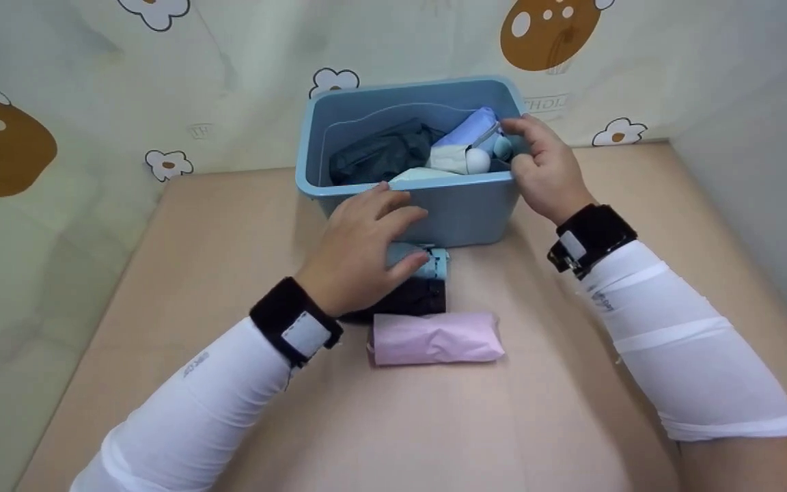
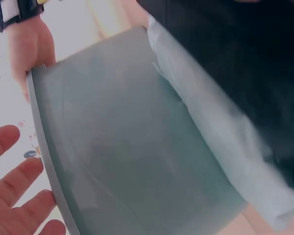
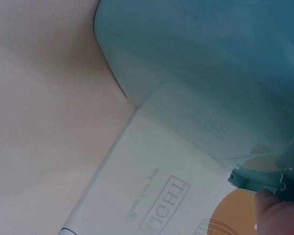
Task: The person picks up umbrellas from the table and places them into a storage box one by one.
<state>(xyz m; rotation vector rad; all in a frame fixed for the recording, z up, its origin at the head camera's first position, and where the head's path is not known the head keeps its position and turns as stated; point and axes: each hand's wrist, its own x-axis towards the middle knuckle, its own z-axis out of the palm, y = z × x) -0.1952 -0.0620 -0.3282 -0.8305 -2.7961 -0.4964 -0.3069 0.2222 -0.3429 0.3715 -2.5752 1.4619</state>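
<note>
A blue plastic bin (image 1: pixel 427 212) stands at the back of the table. My right hand (image 1: pixel 550 171) grips its right rim, the fingers bent over the edge. My left hand (image 1: pixel 359 253) is at the front rim, its fingers spread and fingertips right at the edge, with the thumb held apart. Inside lie a dark folded bundle (image 1: pixel 383 154), a blue bundle (image 1: pixel 468 128) and a white rounded end (image 1: pixel 477 161) like a compact umbrella's handle. Below my left hand, partly hidden by it, are a light-blue bundle (image 1: pixel 438 263) and a black bundle (image 1: pixel 427 297).
Nearer me on the tan tabletop (image 1: pixel 475 430) lies a pink rolled bundle (image 1: pixel 438 339), crosswise in front of the black one. A pale wall covering (image 1: pixel 243 75) with flower and mushroom prints rises close behind the bin. A grey side wall (image 1: pixel 755 137) borders the right.
</note>
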